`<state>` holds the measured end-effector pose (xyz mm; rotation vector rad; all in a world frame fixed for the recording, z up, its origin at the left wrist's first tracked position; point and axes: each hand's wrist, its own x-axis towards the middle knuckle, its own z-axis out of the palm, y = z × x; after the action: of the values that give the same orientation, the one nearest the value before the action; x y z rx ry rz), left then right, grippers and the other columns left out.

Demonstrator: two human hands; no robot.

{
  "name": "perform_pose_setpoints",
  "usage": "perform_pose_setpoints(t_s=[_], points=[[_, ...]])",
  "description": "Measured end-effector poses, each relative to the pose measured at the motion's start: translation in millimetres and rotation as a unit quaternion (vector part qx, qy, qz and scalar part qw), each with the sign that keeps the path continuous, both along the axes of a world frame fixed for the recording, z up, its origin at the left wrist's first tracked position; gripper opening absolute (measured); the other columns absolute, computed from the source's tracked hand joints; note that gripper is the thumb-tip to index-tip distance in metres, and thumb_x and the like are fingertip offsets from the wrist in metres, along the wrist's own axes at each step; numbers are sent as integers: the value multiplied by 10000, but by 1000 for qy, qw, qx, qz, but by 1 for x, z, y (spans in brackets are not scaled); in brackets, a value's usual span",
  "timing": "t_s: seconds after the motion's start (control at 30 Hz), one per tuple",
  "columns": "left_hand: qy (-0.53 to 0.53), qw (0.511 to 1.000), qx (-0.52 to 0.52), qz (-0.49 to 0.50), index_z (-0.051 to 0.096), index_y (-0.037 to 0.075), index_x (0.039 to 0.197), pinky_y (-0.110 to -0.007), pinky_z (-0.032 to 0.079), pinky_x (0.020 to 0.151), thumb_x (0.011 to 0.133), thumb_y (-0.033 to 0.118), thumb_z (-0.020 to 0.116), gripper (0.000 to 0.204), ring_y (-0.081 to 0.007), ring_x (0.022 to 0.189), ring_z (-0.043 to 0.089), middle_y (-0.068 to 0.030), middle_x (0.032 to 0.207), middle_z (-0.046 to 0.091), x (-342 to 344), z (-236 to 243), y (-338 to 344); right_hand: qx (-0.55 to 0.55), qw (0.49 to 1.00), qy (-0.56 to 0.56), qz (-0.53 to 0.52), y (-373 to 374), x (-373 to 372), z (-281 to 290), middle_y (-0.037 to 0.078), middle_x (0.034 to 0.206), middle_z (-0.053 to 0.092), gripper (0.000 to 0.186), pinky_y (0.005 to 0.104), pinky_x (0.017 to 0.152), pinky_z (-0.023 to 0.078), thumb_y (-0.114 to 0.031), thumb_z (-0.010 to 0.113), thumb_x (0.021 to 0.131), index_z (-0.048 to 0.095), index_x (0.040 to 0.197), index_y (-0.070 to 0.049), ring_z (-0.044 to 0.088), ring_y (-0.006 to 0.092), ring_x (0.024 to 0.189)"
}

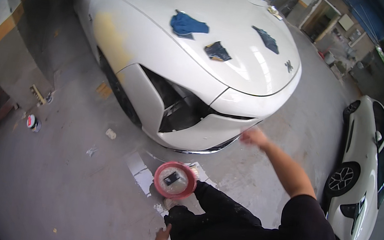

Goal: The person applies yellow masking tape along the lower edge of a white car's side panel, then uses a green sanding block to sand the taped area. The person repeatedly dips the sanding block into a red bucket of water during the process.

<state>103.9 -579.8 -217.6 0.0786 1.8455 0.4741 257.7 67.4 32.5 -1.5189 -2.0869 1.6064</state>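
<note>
In front of me stands a white car [200,66] with a yellowish filler patch [109,39] on its fender and a dark, lampless headlight opening [179,108]. My right hand [253,137] is stretched out by the front bumper, smeared by motion. It looks curled, but whether it holds anything cannot be made out. Low beside my leg hangs my left hand [162,235], its fingers mostly hidden. A red basin [157,185] of cloudy water sits on the floor by my feet, with a dark rectangular block [171,178] in it.
On the hood lie a blue cloth [187,25], dark sheet pieces [218,51] and another dark piece [266,40]. Another white car [358,196] is parked to the right. A small tub [33,123] and a pale lump [110,133] are on the floor at left.
</note>
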Motion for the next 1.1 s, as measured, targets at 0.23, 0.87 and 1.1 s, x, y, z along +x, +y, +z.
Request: perform_pose_setpoints(t_s=[0.23,0.87,1.1], points=[[-108,981,25,-161,616,-59,1358,-530,512,1019,1011,625,524,773,-495,1254,607,-347,1316,634,56,15,54,-203,817,-490,-228,-301,271,-141,154,1215,737,811,431,992,556,-755,602,936,688,1365,-73,699,269,1130],[52,856,80,-508,780,-28,1072,-485,563,836,1038,585,571,649,-416,887,736,-283,936,745,207,167,262,-112,936,-323,81,-219,509,-20,247,1025,769,636,537,898,579,-590,550,1007,788,1002,0,733,445,1015],[-119,864,63,-485,732,-80,1215,-368,527,961,1091,398,546,527,-208,1038,712,-131,1064,771,284,228,445,-94,941,-322,-37,-204,594,-11,224,966,776,453,525,857,602,-457,616,1005,796,966,-43,762,395,940]])
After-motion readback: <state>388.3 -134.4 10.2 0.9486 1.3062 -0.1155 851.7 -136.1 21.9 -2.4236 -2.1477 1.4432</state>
